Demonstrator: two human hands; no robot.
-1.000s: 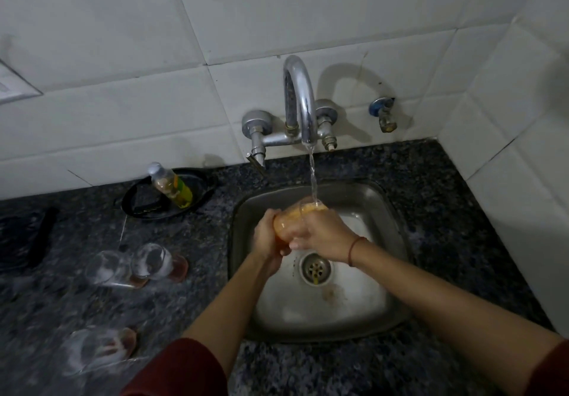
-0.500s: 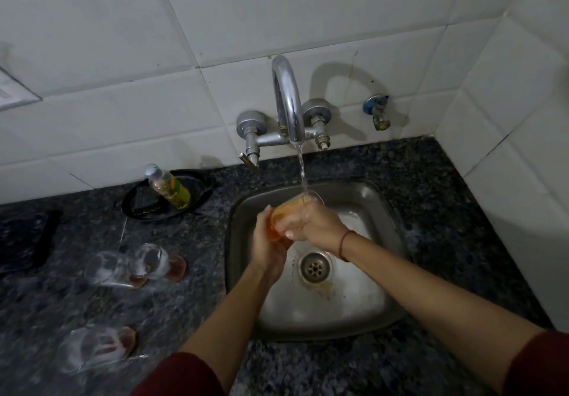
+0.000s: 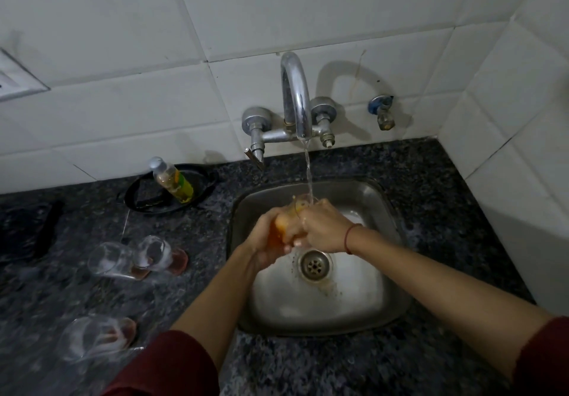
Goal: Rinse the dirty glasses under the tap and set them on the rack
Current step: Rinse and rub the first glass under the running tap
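the sink (image 3: pixel 397 303) sits in the counter (image 3: pixel 446 180), with the tap (image 3: pixel 295 94) on the wall behind it and a valve (image 3: pixel 383 112) to the tap's right. under the tap, a glass (image 3: pixel 278 229) sits between the left hand (image 3: pixel 261 241) and right hand (image 3: pixel 323 229). left of the sink a bottle (image 3: pixel 172 180) lies in a dish (image 3: pixel 209 177) by the wall; nearer, two glasses (image 3: pixel 138 257) lie touching, and a third glass (image 3: pixel 92 337) lies nearest.

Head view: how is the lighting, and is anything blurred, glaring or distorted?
Head view: dim overall; glare on the wet sink; the tap throws a hard shadow on the tiles; tile lines bow at the edges; the counter glasses at left look soft and smeared.
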